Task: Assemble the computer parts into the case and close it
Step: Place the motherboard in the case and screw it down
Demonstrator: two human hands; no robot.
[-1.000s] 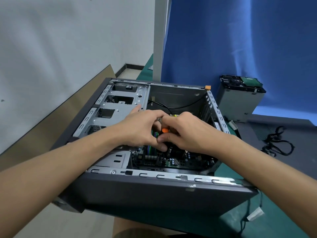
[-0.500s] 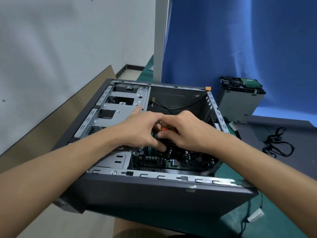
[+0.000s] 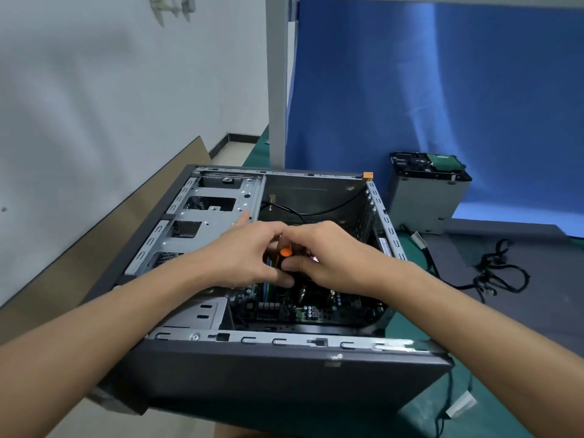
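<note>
1. PC case (image 3: 284, 384) lies on its side on the green desk (image 3: 420, 406), open side up, near wall toward the camera.
2. Both hands meet inside, over the middle of the case and above the motherboard (image 3: 309, 311), which sits on the case floor.
3. Right hand (image 3: 331, 257): thumb and fingers curled, pinching a small black piece w/ orange cap (image 3: 285, 251).
4. Left hand (image 3: 243, 257): fingers curled, touching the right hand at the same piece, index finger poking out toward the metal drive bays (image 3: 208, 229). Can't tell if it really grips anything.
5. Hands hide what's under the piece, and only the near strip of the board shows.
6. Black cable (image 3: 316, 211) runs along the far inner wall behind the hands. Small orange clip (image 3: 368, 176) sits on the far right corner of the case.
7. Right of the case, apart from it: metal drive cage (image 3: 423, 197) standing on the desk w/ a hard drive on top.
8. Nearer on the right: dark grey panel (image 3: 537, 311) lying flat, a tangle of black cables (image 3: 499, 273) on it.
9. A cable w/ white tag (image 3: 461, 406) lies on the desk by the near right corner.
10. Cardboard sheet (image 3: 94, 248) leans at the wall on the left. Blue backdrop (image 3: 442, 90) and grey post (image 3: 278, 90) stand behind.
</note>
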